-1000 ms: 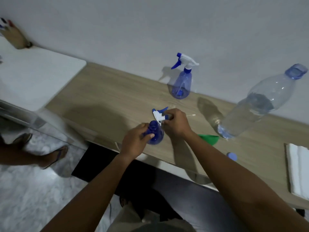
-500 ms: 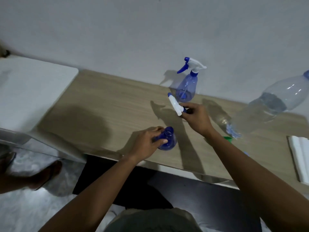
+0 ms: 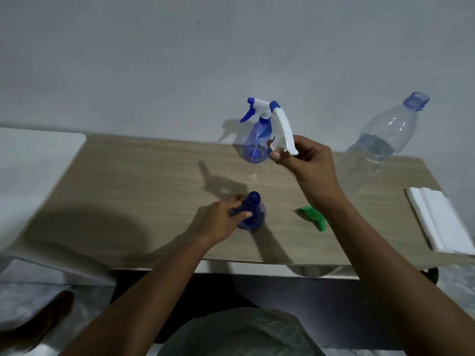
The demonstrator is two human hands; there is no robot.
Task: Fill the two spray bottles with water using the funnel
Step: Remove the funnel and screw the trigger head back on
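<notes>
Left hand [image 3: 221, 222] gripped open bottle [image 3: 253, 214] on table [image 3: 141, 181], right hand [image 3: 308, 163] held sprayer [image 3: 281, 129] aloft, funnel [image 3: 312, 217] lay under right wrist.

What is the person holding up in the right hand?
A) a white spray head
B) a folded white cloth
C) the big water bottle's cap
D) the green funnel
A: the right hand pinches a white spray head with a blue nozzle, while the green funnel lies on the table and the left hand grips the open-necked spray bottle.
</notes>
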